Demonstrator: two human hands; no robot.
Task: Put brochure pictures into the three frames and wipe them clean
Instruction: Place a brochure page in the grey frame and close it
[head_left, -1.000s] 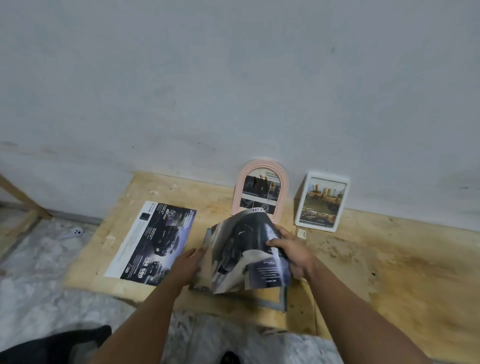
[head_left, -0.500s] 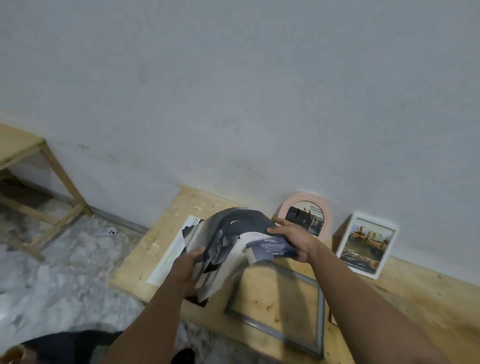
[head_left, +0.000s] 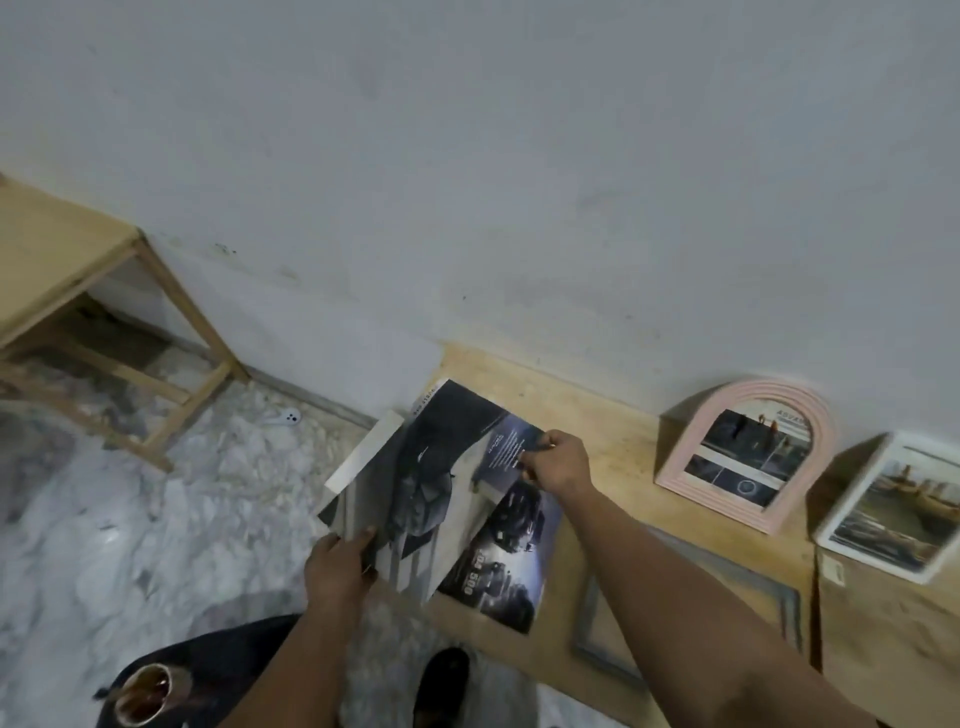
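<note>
You are pinching the brochure (head_left: 415, 483) with both hands, left hand (head_left: 337, 564) gripping its near edge, right hand (head_left: 558, 462) nipping its far-right corner, above the counter's (head_left: 613, 441) left end, left of the pink frame (head_left: 748, 457)

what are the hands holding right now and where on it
Both hold the open brochure: left hand grips its near lower edge, right hand pinches the far right page edge.

Plain grey wall (head_left: 519, 182), marbled white floor (head_left: 130, 519), wooden stool (head_left: 62, 260) at left, low plywood board (head_left: 613, 415)
</note>
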